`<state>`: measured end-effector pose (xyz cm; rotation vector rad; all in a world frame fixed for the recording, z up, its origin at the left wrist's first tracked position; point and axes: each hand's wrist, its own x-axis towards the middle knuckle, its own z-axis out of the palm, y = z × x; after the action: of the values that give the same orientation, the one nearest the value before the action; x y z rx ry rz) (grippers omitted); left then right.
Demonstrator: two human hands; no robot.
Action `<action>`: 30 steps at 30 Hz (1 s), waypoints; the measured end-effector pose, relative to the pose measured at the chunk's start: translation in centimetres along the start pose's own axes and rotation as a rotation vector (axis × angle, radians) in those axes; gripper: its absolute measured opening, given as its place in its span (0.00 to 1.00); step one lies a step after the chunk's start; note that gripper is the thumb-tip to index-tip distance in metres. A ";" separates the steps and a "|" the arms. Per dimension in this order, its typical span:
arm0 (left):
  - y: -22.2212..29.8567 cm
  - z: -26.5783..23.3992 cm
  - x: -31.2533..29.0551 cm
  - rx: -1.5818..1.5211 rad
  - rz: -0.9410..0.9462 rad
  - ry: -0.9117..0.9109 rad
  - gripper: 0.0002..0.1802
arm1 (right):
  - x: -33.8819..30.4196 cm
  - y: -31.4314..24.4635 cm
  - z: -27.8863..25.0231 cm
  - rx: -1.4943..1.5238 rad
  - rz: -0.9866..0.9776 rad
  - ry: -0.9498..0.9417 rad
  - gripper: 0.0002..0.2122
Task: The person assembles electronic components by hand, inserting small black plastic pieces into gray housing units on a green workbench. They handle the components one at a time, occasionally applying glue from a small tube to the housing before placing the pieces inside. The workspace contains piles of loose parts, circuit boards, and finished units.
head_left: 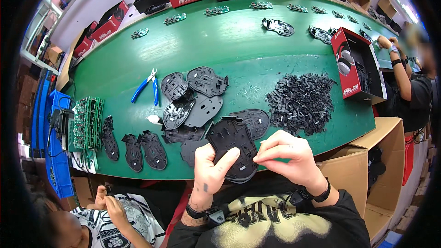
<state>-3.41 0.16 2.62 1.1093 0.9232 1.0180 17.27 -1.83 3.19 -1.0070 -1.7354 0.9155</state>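
Over the near edge of the table [105, 73]: one black shell [232, 138], ribbed inner side up, long axis mostly fore-and-aft, squared end away and a bit left, rounded end toward the body and a bit right. Held from its left side by left hand [209, 170], thumb across the inner face. Right hand [291, 158] at the shell's right edge, thumb and index together, narrow grip; any small part between them: cannot tell.

Counts: nine green circuit boards [216, 10] in a far row, one blue-handled cutter [155, 93], three loose shells [153, 151] side by side at left, one heap of small black parts [301, 103], one red-and-black box [349, 82] at right. Overlapping pile of shells [204, 110] mid-table, too layered to count.
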 end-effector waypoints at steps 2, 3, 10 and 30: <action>0.0 0.0 -0.1 0.006 -0.003 -0.006 0.09 | 0.0 -0.1 0.2 -0.025 -0.001 0.015 0.10; 0.0 0.0 -0.1 0.008 -0.005 -0.009 0.09 | 0.1 -0.1 0.2 -0.031 -0.001 0.030 0.10; -0.1 0.3 -0.1 0.074 -0.002 -0.020 0.09 | 0.1 -0.5 -0.3 -0.045 0.081 -0.007 0.09; -1.3 -0.1 -0.6 0.067 0.065 0.164 0.10 | 3.8 1.5 -1.6 -0.111 0.247 -0.130 0.16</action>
<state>-3.42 -0.59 1.35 1.1298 1.0642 1.1519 18.14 2.49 3.64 -1.2807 -1.8122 1.0698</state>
